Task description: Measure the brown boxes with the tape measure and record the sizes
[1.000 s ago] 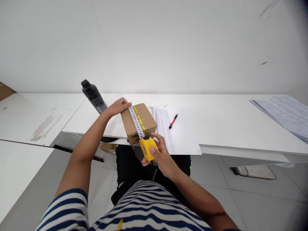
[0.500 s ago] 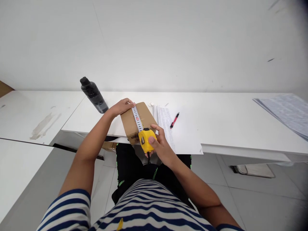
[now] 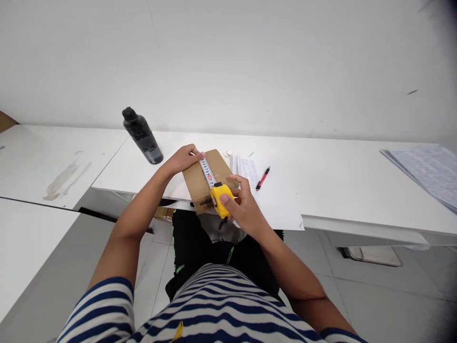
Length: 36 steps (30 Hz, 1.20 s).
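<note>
A small brown cardboard box [image 3: 197, 183] lies at the near edge of the white table [image 3: 339, 181]. A white measuring tape blade [image 3: 207, 173] runs across its top. My left hand [image 3: 183, 158] pinches the blade's far end against the box's back edge. My right hand [image 3: 243, 207] is closed around the yellow tape measure case [image 3: 221, 199], which sits over the box's near half.
A black water bottle [image 3: 143, 136] stands to the left of the box. Printed sheets [image 3: 250, 174] and a red pen [image 3: 263, 178] lie to the right. More papers [image 3: 424, 169] are stacked at the far right. A second white table [image 3: 43, 157] adjoins on the left.
My right hand has moved the yellow case from past the box's front edge up onto the box, so the exposed blade is shorter. My left hand has stayed at the far edge.
</note>
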{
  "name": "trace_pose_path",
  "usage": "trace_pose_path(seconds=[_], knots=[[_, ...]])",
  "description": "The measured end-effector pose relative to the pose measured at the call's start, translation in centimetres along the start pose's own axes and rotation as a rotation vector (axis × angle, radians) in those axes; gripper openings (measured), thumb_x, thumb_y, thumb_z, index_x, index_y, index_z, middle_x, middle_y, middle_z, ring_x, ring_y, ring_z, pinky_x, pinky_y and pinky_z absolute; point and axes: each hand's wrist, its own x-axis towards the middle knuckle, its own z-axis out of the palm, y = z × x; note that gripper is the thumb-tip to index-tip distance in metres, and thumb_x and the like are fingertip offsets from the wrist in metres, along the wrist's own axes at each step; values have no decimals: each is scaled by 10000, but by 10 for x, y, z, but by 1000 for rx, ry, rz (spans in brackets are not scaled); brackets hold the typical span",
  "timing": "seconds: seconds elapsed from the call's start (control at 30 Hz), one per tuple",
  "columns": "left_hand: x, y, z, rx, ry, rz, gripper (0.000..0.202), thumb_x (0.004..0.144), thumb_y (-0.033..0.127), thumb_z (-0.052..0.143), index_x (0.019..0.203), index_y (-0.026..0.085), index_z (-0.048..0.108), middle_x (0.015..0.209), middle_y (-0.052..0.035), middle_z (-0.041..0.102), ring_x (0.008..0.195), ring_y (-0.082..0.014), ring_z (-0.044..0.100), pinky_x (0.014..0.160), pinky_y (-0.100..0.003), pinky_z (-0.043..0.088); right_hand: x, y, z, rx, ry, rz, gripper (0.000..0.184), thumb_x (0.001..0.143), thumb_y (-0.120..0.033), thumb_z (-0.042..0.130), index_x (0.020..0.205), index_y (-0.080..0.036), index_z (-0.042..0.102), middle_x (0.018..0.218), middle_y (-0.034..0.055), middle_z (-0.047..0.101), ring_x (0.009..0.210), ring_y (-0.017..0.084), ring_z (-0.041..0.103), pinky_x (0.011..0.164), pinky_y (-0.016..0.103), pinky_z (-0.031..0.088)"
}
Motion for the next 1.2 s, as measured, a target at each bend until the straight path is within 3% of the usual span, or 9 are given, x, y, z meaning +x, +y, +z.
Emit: trace_pose_path(seconds=[0.37, 0.5, 0.6, 0.77, 0.87, 0.93, 1.07, 1.2], knots=[[-2, -2, -1, 6, -18, 35, 377, 795, 536, 686, 772, 193, 531, 820, -30, 631, 713, -155, 552, 601, -274, 395, 0, 2, 0, 6, -22, -17, 762, 778, -637, 719, 1374, -290, 394, 929, 23, 661, 700, 171, 598, 552, 293, 485], [1, -1, 2, 34, 29, 38, 360, 789, 519, 691, 768, 185, 558, 832, -31, 639, 742, -162, 556, 637, -283, 410, -1, -3, 1, 20, -52, 3, 768, 787, -656, 699, 1382, -264, 413, 823, 14, 657, 675, 191, 613, 580, 339, 515], [-2, 4, 3, 21, 88, 78, 345, 806, 515, 675, 783, 181, 591, 892, -39, 688, 823, -177, 593, 729, -300, 456, 1, 2, 3, 80, -59, -19, 808, 783, -645, 711, 1410, -258, 379, 864, 25, 668, 735, 208, 638, 635, 360, 537], [-33, 40, 8, 21, 182, 236, 299, 839, 491, 666, 895, 197, 655, 1050, -40, 724, 1016, -208, 633, 931, -351, 470, 2, 21, 3, 22, -62, -207, 921, 769, -575, 767, 1480, -312, 244, 1135, 72, 644, 942, 233, 640, 851, 440, 536], [-61, 63, 15, 64, 67, 367, 324, 918, 514, 562, 905, 209, 669, 1037, -46, 725, 1021, -209, 642, 970, -371, 464, -2, 27, 0, -86, -17, -390, 981, 754, -536, 797, 1496, -327, 190, 1179, 81, 613, 997, 247, 610, 964, 500, 482], [-78, 70, 21, 89, -2, 426, 398, 972, 536, 446, 912, 215, 674, 1033, -58, 725, 1022, -211, 647, 976, -376, 464, -5, 30, -3, -74, -16, -438, 964, 773, -573, 760, 1496, -317, 176, 1127, 78, 618, 967, 253, 605, 961, 514, 479], [-104, 63, 34, 121, -42, 461, 502, 991, 593, 331, 1108, 237, 665, 1153, -93, 712, 1127, -247, 635, 1015, -417, 456, -9, 36, -5, -5, 6, -453, 962, 786, -577, 739, 1501, -316, 150, 1160, 83, 604, 986, 252, 614, 944, 489, 491], [-112, 40, 46, 344, -5, 489, 634, 818, 693, 610, 1320, 305, 600, 1405, -96, 620, 1367, -343, 490, 1179, -528, 283, -9, 53, -11, 12, 19, -411, 1050, 771, -503, 791, 1533, -340, 87, 1236, 88, 592, 1071, 248, 612, 976, 466, 486]])
